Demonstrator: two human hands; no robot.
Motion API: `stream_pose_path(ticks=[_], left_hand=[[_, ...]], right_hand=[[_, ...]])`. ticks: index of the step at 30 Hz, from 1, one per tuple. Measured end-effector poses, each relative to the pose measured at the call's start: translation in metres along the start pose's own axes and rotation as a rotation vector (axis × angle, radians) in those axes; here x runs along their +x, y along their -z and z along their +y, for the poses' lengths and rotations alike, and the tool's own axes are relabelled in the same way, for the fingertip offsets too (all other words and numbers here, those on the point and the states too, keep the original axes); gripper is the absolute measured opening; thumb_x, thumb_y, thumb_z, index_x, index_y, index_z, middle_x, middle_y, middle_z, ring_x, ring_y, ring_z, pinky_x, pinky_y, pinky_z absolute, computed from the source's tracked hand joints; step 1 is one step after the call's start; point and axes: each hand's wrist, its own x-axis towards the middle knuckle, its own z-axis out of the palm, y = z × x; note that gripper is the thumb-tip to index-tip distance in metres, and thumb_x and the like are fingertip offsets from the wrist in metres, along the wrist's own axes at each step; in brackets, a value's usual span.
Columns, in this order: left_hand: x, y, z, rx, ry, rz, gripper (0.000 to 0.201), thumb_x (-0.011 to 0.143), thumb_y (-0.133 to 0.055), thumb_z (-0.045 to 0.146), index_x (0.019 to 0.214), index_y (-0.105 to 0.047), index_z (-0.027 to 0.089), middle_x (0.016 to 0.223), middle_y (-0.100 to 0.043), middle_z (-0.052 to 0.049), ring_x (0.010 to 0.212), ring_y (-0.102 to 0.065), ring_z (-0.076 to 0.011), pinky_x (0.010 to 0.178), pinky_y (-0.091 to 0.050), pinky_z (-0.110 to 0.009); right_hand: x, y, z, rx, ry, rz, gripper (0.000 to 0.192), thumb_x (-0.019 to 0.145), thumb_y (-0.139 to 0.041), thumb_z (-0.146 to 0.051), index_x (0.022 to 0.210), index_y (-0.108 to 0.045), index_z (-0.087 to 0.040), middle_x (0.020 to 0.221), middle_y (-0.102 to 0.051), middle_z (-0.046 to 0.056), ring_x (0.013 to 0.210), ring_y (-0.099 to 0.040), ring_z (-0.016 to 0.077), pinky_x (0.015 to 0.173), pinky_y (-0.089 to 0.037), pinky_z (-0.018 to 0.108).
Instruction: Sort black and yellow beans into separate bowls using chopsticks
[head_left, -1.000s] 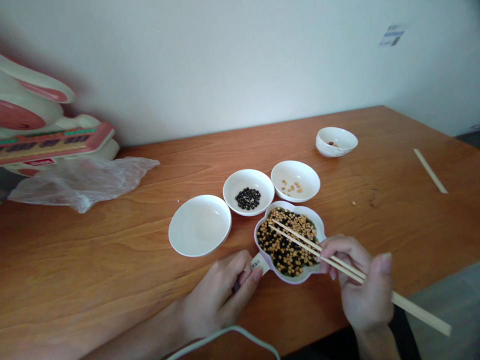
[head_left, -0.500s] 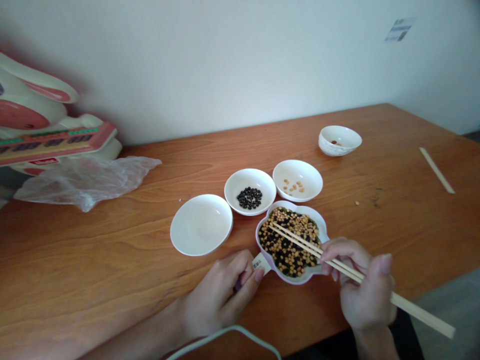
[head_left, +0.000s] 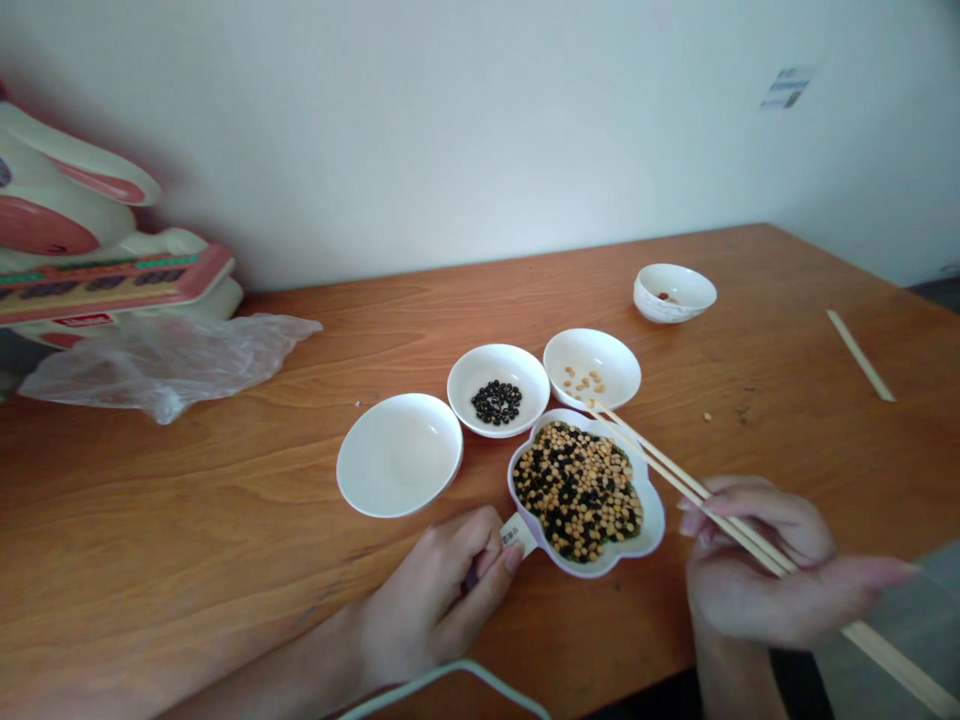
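My left hand (head_left: 442,585) is closed around the short handle (head_left: 519,536) of a flower-shaped dish (head_left: 651,520), which is full of mixed yellow soybeans and black beans. A pair of wooden chopsticks (head_left: 664,466) is held in my right hand (head_left: 772,565), to the right of the dish. Their tips meet at the near rim of a white bowl (head_left: 619,360) with a few soybeans in it; a yellow bean seems to be at the tips. Beside that bowl, another white bowl (head_left: 531,370) contains black beans. A third white bowl (head_left: 375,455) at the left has nothing in it.
At the back right stands a patterned bowl (head_left: 667,310) with a few reddish bits. Farther right lies a flat wooden stick (head_left: 860,356), and a loose soybean (head_left: 706,416) is on the table. A crumpled plastic bag (head_left: 180,365) and a toy keyboard (head_left: 150,285) occupy the left. A pale cable (head_left: 450,670) crosses in front.
My right hand has moved right and the chopstick tips have gone from among the beans in the dish to the soybean bowl's near rim. My left hand keeps its hold on the handle.
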Motion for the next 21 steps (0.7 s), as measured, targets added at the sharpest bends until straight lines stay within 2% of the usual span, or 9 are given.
stream_pose_path(ticks=[3,6,11,16,21], left_hand=[[0.0,0.0,-0.001,-0.009,-0.005,-0.002,0.029,0.11,-0.047,0.029,0.084,-0.037,0.023,0.077,-0.046,0.005,0.065,-0.038,-0.0105,0.06,-0.032,-0.026],[0.0,0.0,0.0,-0.008,0.002,-0.004,0.029,0.11,-0.047,0.029,0.083,-0.037,0.023,0.077,-0.046,0.005,0.065,-0.038,-0.0108,0.06,-0.032,-0.026],[0.0,-0.001,-0.001,-0.015,0.002,-0.002,0.03,0.11,-0.046,0.03,0.083,-0.036,0.023,0.078,-0.047,0.004,0.066,-0.039,-0.0113,0.061,-0.033,-0.026],[0.0,-0.001,-0.002,-0.019,0.002,-0.006,0.029,0.11,-0.045,0.03,0.083,-0.036,0.023,0.079,-0.048,0.003,0.067,-0.04,-0.0115,0.061,-0.033,-0.026],[0.001,0.0,0.001,-0.024,-0.016,0.0,0.029,0.11,-0.046,0.028,0.084,-0.036,0.023,0.078,-0.048,0.004,0.066,-0.04,-0.0114,0.061,-0.033,-0.026]], right_hand=[[0.005,0.0,0.006,-0.017,-0.022,0.133,0.078,0.096,-0.035,-0.081,0.065,-0.072,-0.021,0.053,-0.063,0.002,0.043,-0.056,0.0159,0.041,-0.037,0.029],[0.004,0.002,0.01,-0.017,-0.084,0.166,0.081,0.095,-0.03,-0.083,0.065,-0.07,-0.02,0.052,-0.064,0.002,0.039,-0.053,0.015,0.038,-0.034,0.028],[-0.001,0.003,0.008,-0.006,-0.143,0.124,0.078,0.097,-0.029,-0.08,0.072,-0.069,-0.019,0.057,-0.064,0.001,0.041,-0.053,0.0139,0.039,-0.034,0.028],[-0.009,0.002,0.003,0.012,-0.139,0.091,0.075,0.1,-0.029,-0.075,0.074,-0.071,-0.019,0.077,-0.068,0.004,0.047,-0.053,0.0123,0.041,-0.033,0.028],[-0.013,0.009,0.001,0.038,-0.065,-0.014,0.076,0.102,-0.025,-0.071,0.072,-0.073,-0.021,0.064,-0.063,0.004,0.051,-0.054,0.0168,0.047,-0.037,0.032]])
